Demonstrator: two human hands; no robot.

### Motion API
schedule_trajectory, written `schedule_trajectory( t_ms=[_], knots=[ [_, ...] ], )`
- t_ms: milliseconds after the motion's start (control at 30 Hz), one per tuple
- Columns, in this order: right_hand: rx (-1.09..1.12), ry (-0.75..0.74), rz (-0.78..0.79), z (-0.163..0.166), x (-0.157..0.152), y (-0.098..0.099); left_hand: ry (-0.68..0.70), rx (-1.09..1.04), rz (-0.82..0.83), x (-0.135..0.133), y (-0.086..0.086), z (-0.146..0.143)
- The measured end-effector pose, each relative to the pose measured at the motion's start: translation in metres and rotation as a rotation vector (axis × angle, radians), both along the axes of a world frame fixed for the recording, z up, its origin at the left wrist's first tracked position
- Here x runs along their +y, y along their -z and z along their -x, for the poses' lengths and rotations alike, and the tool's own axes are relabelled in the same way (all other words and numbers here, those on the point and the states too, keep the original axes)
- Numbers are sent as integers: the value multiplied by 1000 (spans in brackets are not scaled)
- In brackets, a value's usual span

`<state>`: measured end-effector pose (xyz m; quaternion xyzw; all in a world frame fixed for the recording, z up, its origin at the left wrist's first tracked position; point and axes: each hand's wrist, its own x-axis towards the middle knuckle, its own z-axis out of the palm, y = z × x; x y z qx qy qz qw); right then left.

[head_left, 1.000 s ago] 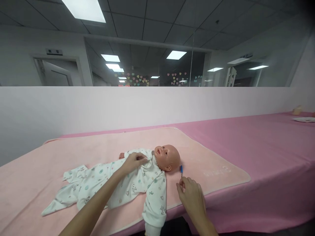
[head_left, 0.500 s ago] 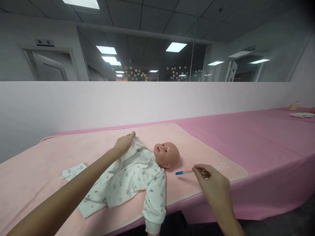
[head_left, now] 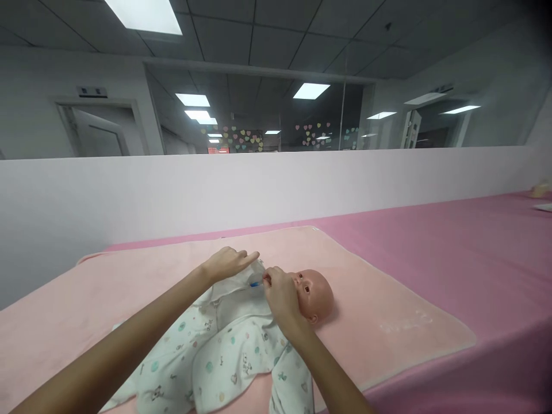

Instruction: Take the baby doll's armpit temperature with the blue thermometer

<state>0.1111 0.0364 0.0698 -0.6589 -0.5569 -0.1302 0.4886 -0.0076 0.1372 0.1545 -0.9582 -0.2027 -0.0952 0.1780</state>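
A baby doll (head_left: 318, 292) lies on its back with its head to the right, wearing a white patterned baby top (head_left: 235, 351) whose front is open. My left hand (head_left: 228, 263) pinches the raised far edge of the top near the doll's neck, its index finger pointing right. Close beside it, my right hand (head_left: 281, 296) is closed on a slim thermometer (head_left: 255, 284). The thermometer's blue end points left into the opening of the top. Most of its shaft is hidden by my fingers, and my right hand covers part of the doll's face and neck.
Beneath the doll is a peach blanket (head_left: 401, 322) on a pink-covered table (head_left: 452, 247). A low white wall (head_left: 267, 184) with glass above it runs along the back. Pale objects (head_left: 541, 190) sit at the far right.
My right hand has carried the thermometer left, from beside the doll's head to the top's opening. My left hand still holds the garment, index finger now extended. The view has tilted slightly upward.
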Motion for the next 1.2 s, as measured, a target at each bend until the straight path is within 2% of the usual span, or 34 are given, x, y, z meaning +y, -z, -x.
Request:
schedule_trajectory(
  t_ms=[67, 167, 233, 300, 400, 533, 633, 700, 800, 933, 1033, 1133, 1200],
  knots=[
    [-49, 6, 142, 5, 14, 6, 49, 38, -69, 1, 2, 3],
    [-101, -20, 407, 10, 31, 10, 191, 105, -276, -2, 3, 5],
    [-120, -45, 486, 11, 37, 9, 292, 147, -433, -5, 3, 4],
    [-131, -58, 479, 10, 35, 6, 350, 171, -557, -6, 3, 4],
    [-137, -42, 469, 4, 18, -3, 386, 154, -644, -6, 2, 4],
    [-100, 75, 376, -6, -11, -23, 442, 111, -659, -11, 5, 4],
    [-142, 43, 308, -15, -19, -36, 487, 131, -628, -20, 9, 6],
    [-227, -21, 291, -20, -20, -39, 436, 155, -560, -24, 8, 10],
    [-349, -60, 253, -29, -22, -38, 209, 179, -352, -24, 2, 23],
    [-394, -122, 207, -43, -34, -29, -205, 144, 109, -33, -4, 52],
    [-422, -242, 198, -56, -45, -19, -362, 170, 492, -57, 1, 71],
    [-373, -386, 219, -67, -53, -10, -493, 289, 736, -74, 7, 72],
    [-276, -454, 214, -72, -57, -8, -608, 273, 764, -70, 10, 59]
  ],
)
